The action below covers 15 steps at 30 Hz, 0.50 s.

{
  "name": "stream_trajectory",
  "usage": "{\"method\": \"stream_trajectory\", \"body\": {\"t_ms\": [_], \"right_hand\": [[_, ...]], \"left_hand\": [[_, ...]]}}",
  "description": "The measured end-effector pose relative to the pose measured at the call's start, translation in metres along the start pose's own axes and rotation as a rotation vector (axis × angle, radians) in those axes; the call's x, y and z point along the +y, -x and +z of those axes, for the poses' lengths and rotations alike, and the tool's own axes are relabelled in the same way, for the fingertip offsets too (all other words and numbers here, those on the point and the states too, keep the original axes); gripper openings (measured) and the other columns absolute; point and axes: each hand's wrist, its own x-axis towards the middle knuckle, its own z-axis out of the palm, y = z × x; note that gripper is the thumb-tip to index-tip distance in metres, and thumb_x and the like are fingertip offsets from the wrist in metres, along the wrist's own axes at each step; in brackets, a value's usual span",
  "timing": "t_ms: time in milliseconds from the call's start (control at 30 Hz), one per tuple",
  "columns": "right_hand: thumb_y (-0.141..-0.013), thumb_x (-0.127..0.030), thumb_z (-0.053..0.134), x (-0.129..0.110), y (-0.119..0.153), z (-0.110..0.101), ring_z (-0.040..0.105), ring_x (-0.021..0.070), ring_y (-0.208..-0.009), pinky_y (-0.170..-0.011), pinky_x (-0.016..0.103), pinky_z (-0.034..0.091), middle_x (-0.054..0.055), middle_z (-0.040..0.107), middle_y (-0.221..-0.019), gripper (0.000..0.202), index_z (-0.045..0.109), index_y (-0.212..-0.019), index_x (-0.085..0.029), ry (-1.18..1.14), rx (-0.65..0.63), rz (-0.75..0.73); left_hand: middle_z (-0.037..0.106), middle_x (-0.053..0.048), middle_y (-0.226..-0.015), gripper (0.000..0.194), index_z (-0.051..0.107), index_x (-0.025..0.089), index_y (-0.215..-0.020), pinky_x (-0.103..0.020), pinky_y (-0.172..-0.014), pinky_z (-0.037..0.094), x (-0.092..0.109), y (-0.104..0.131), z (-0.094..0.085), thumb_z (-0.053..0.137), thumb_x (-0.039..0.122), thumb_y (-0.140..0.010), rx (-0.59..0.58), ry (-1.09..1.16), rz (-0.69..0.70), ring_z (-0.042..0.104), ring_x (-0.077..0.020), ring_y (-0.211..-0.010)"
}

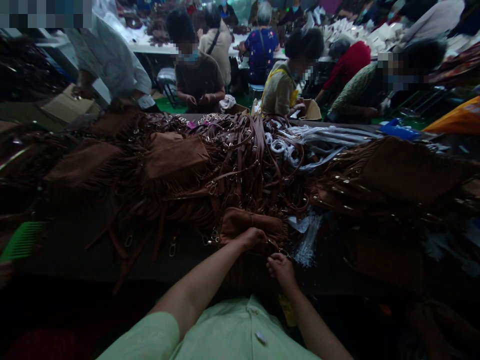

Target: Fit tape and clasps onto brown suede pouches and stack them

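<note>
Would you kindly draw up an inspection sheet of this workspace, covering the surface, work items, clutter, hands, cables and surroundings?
Surface: dark table, dimly lit and heavily covered.
Work items: brown fringed bag lies before the person, with more fringed bags beyond it to the left.
Clutter: tangled brown straps in the middle; white strips farther right; bundle of thin whitish strands right of the near bag.
Left hand: fingers curled at the near bag's front edge; exact grip unclear.
Right hand: beside that edge, fingers bent; anything pinched is unclear.
Cables: nothing seen.
Surroundings: several co-workers across the table; green comb at the left edge.
</note>
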Motion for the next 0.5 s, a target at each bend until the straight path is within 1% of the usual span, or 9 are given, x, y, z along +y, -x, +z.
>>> {"method": "stream_trajectory", "body": {"t_ms": [33,100,167,233,267,300,367,433,500], "right_hand": [[-0.058,-0.053,0.066,-0.002,0.002,0.0,0.055,0.0116,-0.05,-0.047,0.022,0.043,0.004,0.064,-0.065,0.05,0.059,-0.09,-0.014,-0.033,0.003,-0.042],[-0.061,-0.051,0.065,-0.005,0.004,-0.001,0.061,0.0149,-0.064,-0.059,0.027,0.05,0.007,0.068,-0.078,0.05,0.061,-0.095,-0.015,-0.101,-0.028,-0.124],[-0.06,-0.046,0.066,-0.008,0.002,-0.002,0.064,0.0188,-0.081,-0.073,0.032,0.052,0.009,0.068,-0.093,0.05,0.063,-0.1,-0.015,-0.126,-0.097,-0.174],[-0.06,-0.042,0.067,-0.012,-0.002,-0.003,0.063,0.0213,-0.091,-0.08,0.035,0.051,0.01,0.067,-0.099,0.051,0.064,-0.104,-0.016,-0.039,-0.143,-0.215],[-0.063,-0.042,0.065,-0.015,-0.005,-0.003,0.062,0.0215,-0.091,-0.081,0.035,0.05,0.01,0.067,-0.098,0.048,0.065,-0.103,-0.016,0.052,-0.13,-0.243],[-0.067,-0.043,0.063,-0.018,-0.008,-0.004,0.062,0.0212,-0.089,-0.082,0.036,0.05,0.009,0.067,-0.096,0.043,0.066,-0.101,-0.017,0.165,-0.087,-0.28],[-0.078,-0.045,0.054,-0.026,-0.013,-0.002,0.06,0.0206,-0.09,-0.085,0.035,0.047,0.01,0.065,-0.097,0.034,0.068,-0.091,-0.018,0.393,0.051,-0.392],[-0.086,-0.043,0.043,-0.035,-0.019,0.002,0.058,0.0196,-0.092,-0.087,0.032,0.044,0.011,0.063,-0.099,0.035,0.068,-0.084,-0.018,0.542,0.149,-0.501],[-0.09,-0.037,0.034,-0.044,-0.024,0.009,0.059,0.0175,-0.087,-0.082,0.029,0.043,0.009,0.064,-0.094,0.038,0.067,-0.087,-0.018,0.606,0.168,-0.508]], "left_hand": [[0.067,-0.002,-0.085,0.02,0.068,0.013,-0.09,-0.022,-0.072,0.042,0.001,0.001,-0.001,0.054,0.021,-0.077,0.003,0.007,-0.001,0.058,-0.0131,-0.078],[0.065,-0.002,-0.084,0.02,0.066,0.013,-0.091,-0.022,-0.072,0.042,0.004,0.002,-0.001,0.053,0.023,-0.079,0.0,0.017,-0.018,0.057,-0.0125,-0.076],[0.064,-0.002,-0.083,0.021,0.063,0.012,-0.092,-0.022,-0.07,0.042,0.006,0.004,-0.001,0.051,0.026,-0.081,-0.004,0.032,-0.042,0.055,-0.012,-0.074],[0.063,-0.003,-0.083,0.021,0.06,0.013,-0.093,-0.022,-0.067,0.041,0.008,0.005,-0.001,0.047,0.027,-0.084,0.009,0.047,-0.053,0.055,-0.0116,-0.073],[0.063,-0.003,-0.083,0.021,0.058,0.013,-0.093,-0.022,-0.066,0.041,0.01,0.006,-0.001,0.045,0.028,-0.085,0.021,0.046,-0.048,0.054,-0.0115,-0.072],[0.062,-0.002,-0.082,0.021,0.056,0.014,-0.092,-0.021,-0.065,0.04,0.012,0.006,-0.002,0.044,0.029,-0.086,0.036,0.037,-0.039,0.054,-0.0114,-0.072],[0.061,-0.002,-0.078,0.02,0.053,0.015,-0.091,-0.021,-0.062,0.039,0.016,0.005,-0.002,0.04,0.031,-0.089,0.053,0.018,-0.021,0.054,-0.0112,-0.07],[0.059,-0.001,-0.074,0.018,0.049,0.016,-0.09,-0.02,-0.059,0.038,0.019,0.004,-0.001,0.037,0.03,-0.09,0.064,0.026,-0.022,0.054,-0.0107,-0.067],[0.056,0.001,-0.069,0.017,0.045,0.016,-0.088,-0.02,-0.058,0.037,0.02,0.002,0.001,0.034,0.028,-0.091,0.076,0.064,-0.038,0.053,-0.0101,-0.064]]}}
